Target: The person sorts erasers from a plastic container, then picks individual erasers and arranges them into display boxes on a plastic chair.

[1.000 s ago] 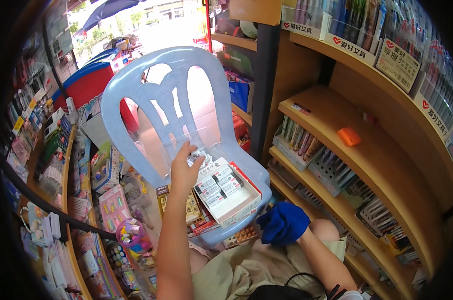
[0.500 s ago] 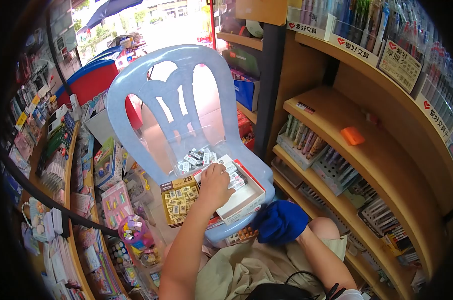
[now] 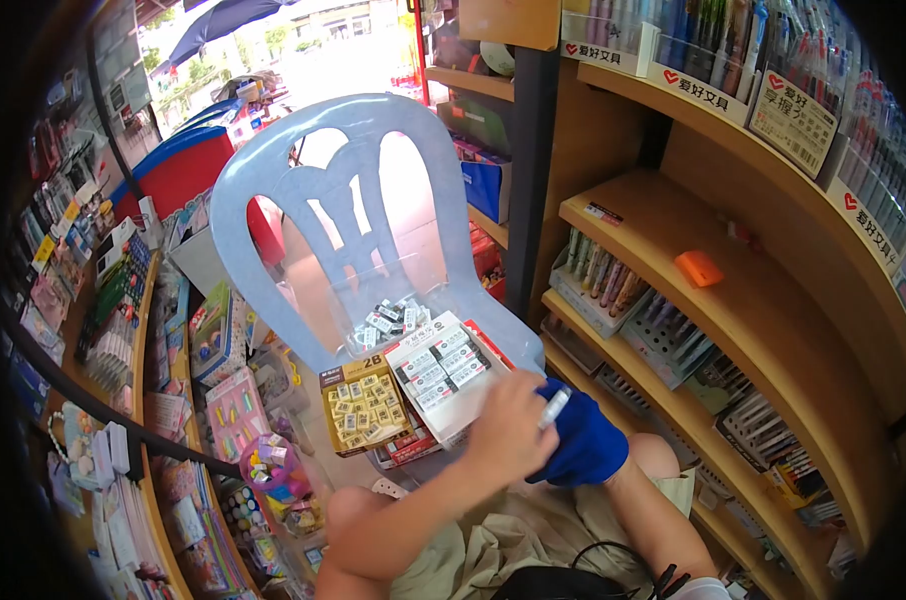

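Note:
My left hand (image 3: 510,428), blurred, is closed at the front of the chair seat, with a small white block (image 3: 555,408) at its fingertips. The block lies against the blue cloth (image 3: 585,440). That cloth covers my right hand, so its fingers are hidden. Just left of my left hand, a white box (image 3: 448,425) holds several white wrapped blocks (image 3: 441,372). Beside it stands a box (image 3: 341,374) marked 2B, filled with small yellowish blocks (image 3: 368,408). Behind them, a clear tray (image 3: 428,270) holds black-and-white blocks (image 3: 391,318).
The boxes rest on a light blue plastic chair (image 3: 238,215). Curved wooden shelves (image 3: 663,215) with pens rise on the right, an orange object (image 3: 699,268) on one. At the left are racks of stationery and a pink basket (image 3: 275,466).
My left hand has moved from the tray to the white box, then right and down to the blue cloth. The white block now shows at its fingertips.

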`<state>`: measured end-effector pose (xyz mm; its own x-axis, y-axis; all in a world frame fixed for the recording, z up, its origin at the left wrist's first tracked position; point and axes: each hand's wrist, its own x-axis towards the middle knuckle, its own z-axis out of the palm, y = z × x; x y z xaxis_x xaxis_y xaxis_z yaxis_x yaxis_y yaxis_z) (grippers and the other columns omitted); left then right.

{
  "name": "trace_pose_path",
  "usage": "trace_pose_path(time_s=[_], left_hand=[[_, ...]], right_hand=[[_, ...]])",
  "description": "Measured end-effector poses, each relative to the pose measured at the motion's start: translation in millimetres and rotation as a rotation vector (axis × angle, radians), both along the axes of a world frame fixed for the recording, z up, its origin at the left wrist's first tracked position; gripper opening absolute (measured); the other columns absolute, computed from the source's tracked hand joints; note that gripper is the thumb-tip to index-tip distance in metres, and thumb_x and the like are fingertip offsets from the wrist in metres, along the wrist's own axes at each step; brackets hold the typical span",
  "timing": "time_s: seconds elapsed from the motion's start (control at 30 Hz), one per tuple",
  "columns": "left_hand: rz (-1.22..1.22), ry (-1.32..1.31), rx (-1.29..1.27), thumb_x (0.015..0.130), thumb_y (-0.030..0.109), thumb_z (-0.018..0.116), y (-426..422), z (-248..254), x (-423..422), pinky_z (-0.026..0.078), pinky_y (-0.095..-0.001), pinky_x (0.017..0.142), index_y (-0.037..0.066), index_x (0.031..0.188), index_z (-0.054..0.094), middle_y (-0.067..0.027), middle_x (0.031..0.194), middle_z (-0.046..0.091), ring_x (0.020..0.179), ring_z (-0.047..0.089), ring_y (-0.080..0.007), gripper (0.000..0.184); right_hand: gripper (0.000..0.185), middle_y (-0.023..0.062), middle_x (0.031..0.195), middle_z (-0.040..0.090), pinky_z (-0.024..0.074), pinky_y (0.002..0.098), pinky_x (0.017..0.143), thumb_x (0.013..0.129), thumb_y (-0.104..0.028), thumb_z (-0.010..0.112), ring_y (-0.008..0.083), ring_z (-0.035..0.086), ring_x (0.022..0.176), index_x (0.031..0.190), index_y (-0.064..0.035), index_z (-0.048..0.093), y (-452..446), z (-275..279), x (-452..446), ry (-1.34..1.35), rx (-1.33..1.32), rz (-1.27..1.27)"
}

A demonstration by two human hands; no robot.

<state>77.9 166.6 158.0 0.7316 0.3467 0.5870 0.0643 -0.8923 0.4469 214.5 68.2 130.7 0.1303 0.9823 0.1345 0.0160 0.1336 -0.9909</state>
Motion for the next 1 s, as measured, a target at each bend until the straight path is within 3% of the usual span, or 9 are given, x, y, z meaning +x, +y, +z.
trace_pose_path(time_s=[0.07, 0.17, 0.23, 0.33, 0.47, 0.6, 0.8, 0.9, 1.0], left_hand=[[-0.047, 0.020, 0.072, 0.066, 0.015, 0.070, -24, -14, 10, 0.042, -0.0447, 0.093, -0.004, 0.081, 0.060, -0.0191, 0.112, 0.056, 0.111, 0.050, -0.0370, 0.026], [-0.053, 0.055, 0.071, 0.066, 0.015, 0.075, -31, -19, 13, 0.044, -0.0420, 0.093, -0.004, 0.088, 0.058, -0.0184, 0.114, 0.052, 0.113, 0.047, -0.0363, 0.035], [-0.041, 0.091, 0.018, 0.065, 0.016, 0.078, -34, -20, 13, 0.044, -0.0409, 0.092, -0.005, 0.096, 0.055, -0.0183, 0.117, 0.050, 0.113, 0.047, -0.0361, 0.043], [-0.028, 0.140, -0.009, 0.064, 0.016, 0.080, -36, -22, 15, 0.045, -0.0404, 0.092, -0.004, 0.108, 0.049, -0.0188, 0.120, 0.046, 0.112, 0.047, -0.0362, 0.058], [-0.047, 0.173, -0.032, 0.064, 0.017, 0.081, -33, -27, 14, 0.044, -0.0410, 0.094, -0.004, 0.117, 0.044, -0.0196, 0.122, 0.045, 0.112, 0.047, -0.0370, 0.068], [-0.092, 0.228, -0.056, 0.066, 0.019, 0.081, -35, -29, 13, 0.043, -0.0419, 0.097, -0.005, 0.123, 0.043, -0.0197, 0.125, 0.044, 0.115, 0.045, -0.0375, 0.073], [-0.107, 0.282, -0.050, 0.068, 0.021, 0.080, -35, -36, 12, 0.042, -0.0418, 0.099, -0.004, 0.125, 0.043, -0.0191, 0.129, 0.043, 0.120, 0.044, -0.0358, 0.073], [-0.060, 0.313, -0.076, 0.068, 0.019, 0.079, -32, -37, 13, 0.043, -0.0415, 0.098, -0.004, 0.124, 0.044, -0.0178, 0.129, 0.044, 0.121, 0.044, -0.0351, 0.071], [-0.032, 0.314, -0.091, 0.068, 0.018, 0.078, -25, -42, 14, 0.044, -0.0410, 0.098, -0.004, 0.124, 0.044, -0.0170, 0.129, 0.046, 0.121, 0.044, -0.0343, 0.069]], right_hand=[[0.067, 0.0036, 0.120, 0.057, 0.0419, 0.0352, 0.098, 0.068, -0.026, 0.080, 0.0183, 0.054, 0.112, 0.124, -0.0049, 0.050, -8, 11, 0, -0.500, 0.170, -0.046], [0.059, 0.0039, 0.118, 0.058, 0.0444, 0.0317, 0.094, 0.072, -0.020, 0.076, 0.0165, 0.056, 0.108, 0.124, -0.0068, 0.051, -18, -4, 13, -0.875, 0.149, -0.057], [0.034, 0.0023, 0.108, 0.060, 0.0464, 0.0283, 0.084, 0.082, -0.016, 0.067, 0.0126, 0.058, 0.098, 0.113, -0.0090, 0.056, -15, -34, 13, -0.314, 0.049, -0.116], [0.016, 0.0010, 0.098, 0.060, 0.0466, 0.0266, 0.079, 0.088, -0.015, 0.061, 0.0112, 0.058, 0.090, 0.103, -0.0102, 0.059, -16, -55, 22, -0.496, -0.002, -0.226], [0.007, -0.0002, 0.090, 0.060, 0.0477, 0.0254, 0.074, 0.092, -0.017, 0.058, 0.0104, 0.059, 0.084, 0.096, -0.0113, 0.060, -10, -76, 21, -0.083, 0.004, -0.354], [0.011, -0.0009, 0.085, 0.059, 0.0475, 0.0239, 0.067, 0.097, -0.023, 0.056, 0.0088, 0.058, 0.077, 0.093, -0.0128, 0.060, -8, -71, 12, 0.882, -0.263, -0.507], [0.017, -0.0004, 0.084, 0.059, 0.0476, 0.0243, 0.065, 0.098, -0.027, 0.055, 0.0086, 0.057, 0.075, 0.089, -0.0128, 0.059, -3, -104, 22, 0.804, -0.213, -0.551], [0.016, 0.0013, 0.094, 0.061, 0.0485, 0.0252, 0.072, 0.098, -0.025, 0.054, 0.0103, 0.059, 0.085, 0.098, -0.0107, 0.061, -6, -94, 16, 0.652, -0.143, -0.437], [0.025, 0.0025, 0.108, 0.060, 0.0474, 0.0264, 0.082, 0.093, -0.022, 0.060, 0.0134, 0.059, 0.097, 0.114, -0.0087, 0.058, -6, -88, 14, 0.202, -0.019, -0.224]])
